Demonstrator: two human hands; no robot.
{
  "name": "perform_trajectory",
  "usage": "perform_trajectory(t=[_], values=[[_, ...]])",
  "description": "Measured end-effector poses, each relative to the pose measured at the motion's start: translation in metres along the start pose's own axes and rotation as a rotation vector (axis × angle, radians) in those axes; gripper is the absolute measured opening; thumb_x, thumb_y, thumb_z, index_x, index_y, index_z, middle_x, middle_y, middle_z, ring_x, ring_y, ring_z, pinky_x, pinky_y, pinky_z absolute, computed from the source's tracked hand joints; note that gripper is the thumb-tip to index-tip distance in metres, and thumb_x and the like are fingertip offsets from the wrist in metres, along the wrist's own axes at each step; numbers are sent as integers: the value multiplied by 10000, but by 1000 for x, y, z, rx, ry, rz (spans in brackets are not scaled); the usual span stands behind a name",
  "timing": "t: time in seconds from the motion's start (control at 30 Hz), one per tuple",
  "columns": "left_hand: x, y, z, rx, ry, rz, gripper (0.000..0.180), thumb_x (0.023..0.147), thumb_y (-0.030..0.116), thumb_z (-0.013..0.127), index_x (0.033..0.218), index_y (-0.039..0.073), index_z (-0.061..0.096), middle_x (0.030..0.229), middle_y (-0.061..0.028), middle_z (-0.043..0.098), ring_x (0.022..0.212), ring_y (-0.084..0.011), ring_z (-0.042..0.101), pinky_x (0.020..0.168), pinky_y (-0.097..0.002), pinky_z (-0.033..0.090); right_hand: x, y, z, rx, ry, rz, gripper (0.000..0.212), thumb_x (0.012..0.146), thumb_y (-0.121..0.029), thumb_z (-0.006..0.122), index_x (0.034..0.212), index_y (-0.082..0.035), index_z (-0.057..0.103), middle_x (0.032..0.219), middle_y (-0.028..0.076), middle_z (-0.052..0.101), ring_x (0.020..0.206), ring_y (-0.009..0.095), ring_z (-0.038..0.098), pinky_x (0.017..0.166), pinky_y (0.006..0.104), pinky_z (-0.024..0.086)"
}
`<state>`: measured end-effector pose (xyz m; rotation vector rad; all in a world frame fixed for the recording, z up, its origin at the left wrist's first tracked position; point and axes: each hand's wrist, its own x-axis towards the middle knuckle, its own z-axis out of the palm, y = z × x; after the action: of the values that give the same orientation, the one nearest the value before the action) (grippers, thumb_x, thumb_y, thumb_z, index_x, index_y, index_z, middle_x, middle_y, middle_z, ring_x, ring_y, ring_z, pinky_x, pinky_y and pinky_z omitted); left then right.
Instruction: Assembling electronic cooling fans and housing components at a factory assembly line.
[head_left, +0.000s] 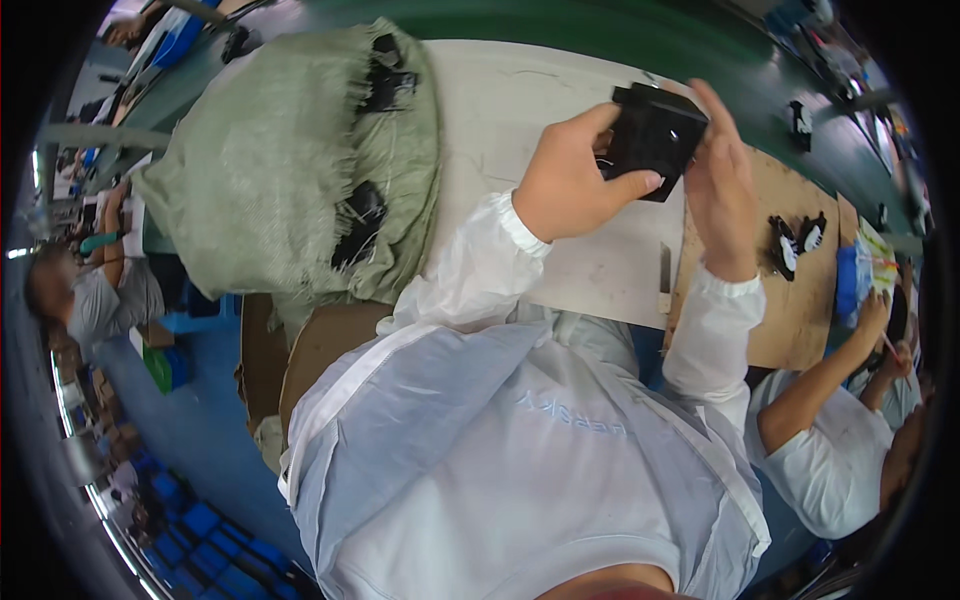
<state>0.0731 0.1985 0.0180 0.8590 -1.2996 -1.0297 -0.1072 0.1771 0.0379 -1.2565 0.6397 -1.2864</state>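
Observation:
Over the pale tabletop [500,120], a black, glossy, box-shaped piece [655,138] is held up in front of me. My left hand [572,180] grips its left side, thumb along the near lower edge. Along its right side lies my right hand [724,195], with fingers stretched out and slightly blurred; whether they press on it I cannot tell. To the left, a large pale-green woven sack [260,160] rests on the table, and black pieces [362,215] show through its opening.
A brown board [775,335] adjoins the pale tabletop on the right, with small black-and-white parts [785,248] on it. Beyond it, a person in a white shirt [825,445] works with both hands. Cardboard [262,350] stands below the sack. Another person [115,300] is at far left.

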Motion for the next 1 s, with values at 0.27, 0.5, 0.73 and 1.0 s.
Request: perform_trajectory(t=[0.27,0.5,0.73,1.0], values=[[-13,8,-59,-42,99,-94,471,717,-16,740,1157,-95,590,1003,-209,698,803,-255,694,762,-307,560,67,30,36,100,-262,329,374,980,-248,632,1213,44,663,1096,119,696,948,189,636,907,298,503],[27,-12,-168,1257,254,-51,469,798,27,645,1265,69,609,1232,-151,612,1004,-362,625,872,-426,515,188,84,14,190,182,442,284,989,-198,582,1143,21,677,1143,137,675,1001,200,644,911,303,501],[76,-46,-224,2058,-389,-82,489,747,54,708,1215,174,630,1165,-72,661,1051,-316,614,888,-424,475,199,80,-26,-563,230,409,248,972,-158,566,1126,1,679,1157,131,676,1008,219,661,900,311,517],[54,50,-62,1370,-183,487,690,637,-18,777,1295,64,582,1237,-114,596,1068,-340,598,912,-429,501,69,15,7,51,-216,610,736,983,-620,460,1339,17,555,1253,202,617,1005,301,661,834,358,555]])
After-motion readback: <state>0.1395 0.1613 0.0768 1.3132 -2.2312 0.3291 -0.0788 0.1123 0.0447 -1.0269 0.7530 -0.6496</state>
